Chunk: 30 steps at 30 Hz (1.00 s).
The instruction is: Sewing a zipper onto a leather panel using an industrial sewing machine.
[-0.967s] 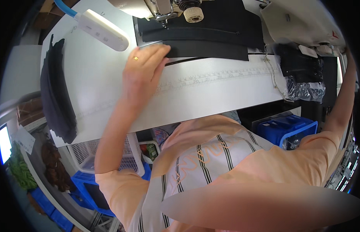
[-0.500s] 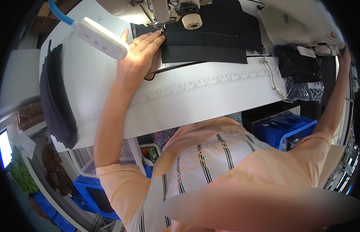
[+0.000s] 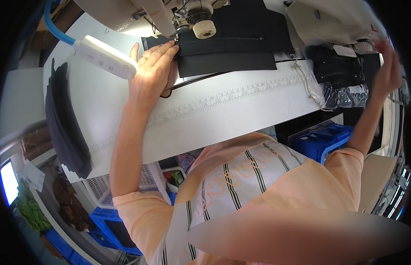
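Far left of frame: stack of dark fabric pieces [image 3: 64, 119] draped along the left edge of the white table [image 3: 241, 115]. Below it, lower left: blue crates [image 3: 104, 225] and a white mesh basket [image 3: 99, 187] under the table.

Upper left: white lamp bar [image 3: 106, 57] on a blue flexible hose [image 3: 53, 26], hanging just above the left hand [image 3: 152, 73] and partly covering the view of the table behind it.

Left hand is flat, fingers extended and together, pressing on the left edge of the black fabric [image 3: 227, 48]; holding nothing. Fabric lies top centre, under the sewing machine [image 3: 170, 15] head, fingertips just beside the needle area.

Printed ruler scale [image 3: 223, 98] runs across the table below the fabric.

Right of centre: bundle of black pieces in clear plastic [image 3: 342, 79]. Blue bin [image 3: 324, 139] under the table edge.

Upper right: right hand [image 3: 386, 66] raised, open, fingers loosely spread, touching nothing that I can see; blurred.
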Motion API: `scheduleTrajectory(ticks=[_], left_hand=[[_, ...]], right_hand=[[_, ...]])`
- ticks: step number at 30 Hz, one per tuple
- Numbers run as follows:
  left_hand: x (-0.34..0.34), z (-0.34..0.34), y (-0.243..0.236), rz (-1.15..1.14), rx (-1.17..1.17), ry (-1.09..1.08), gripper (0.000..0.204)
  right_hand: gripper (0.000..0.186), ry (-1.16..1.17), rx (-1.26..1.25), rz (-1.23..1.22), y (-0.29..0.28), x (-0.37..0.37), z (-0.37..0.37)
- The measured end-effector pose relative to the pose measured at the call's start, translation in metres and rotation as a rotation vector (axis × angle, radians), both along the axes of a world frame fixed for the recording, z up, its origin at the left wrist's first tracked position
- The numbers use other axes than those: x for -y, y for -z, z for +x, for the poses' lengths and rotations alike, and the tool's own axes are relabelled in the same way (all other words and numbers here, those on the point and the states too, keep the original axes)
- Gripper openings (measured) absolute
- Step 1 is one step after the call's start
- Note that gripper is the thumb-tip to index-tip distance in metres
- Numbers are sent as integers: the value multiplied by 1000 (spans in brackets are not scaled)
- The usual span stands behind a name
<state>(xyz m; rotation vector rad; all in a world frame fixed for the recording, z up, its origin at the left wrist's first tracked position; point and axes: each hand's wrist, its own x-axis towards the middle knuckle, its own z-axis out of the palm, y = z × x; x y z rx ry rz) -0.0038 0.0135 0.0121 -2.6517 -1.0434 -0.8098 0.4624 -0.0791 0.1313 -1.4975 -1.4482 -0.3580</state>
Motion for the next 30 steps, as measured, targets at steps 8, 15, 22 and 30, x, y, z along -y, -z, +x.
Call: scheduleTrajectory(ticks=[8,15,22,30], left_hand=[[28,-21,6,-130,-91,75,26],[92,-14,0,-82,-42,-19,27],[95,-13,0,-83,-60,-51,29],[95,-14,3,-72,-57,-57,29]], right_hand=[[48,-572,554,-459,112,-1,-177],[45,-659,402,-544,108,6,-177],[42,-656,633,-350,118,-11,-189],[27,-612,564,-208,126,-9,-187]])
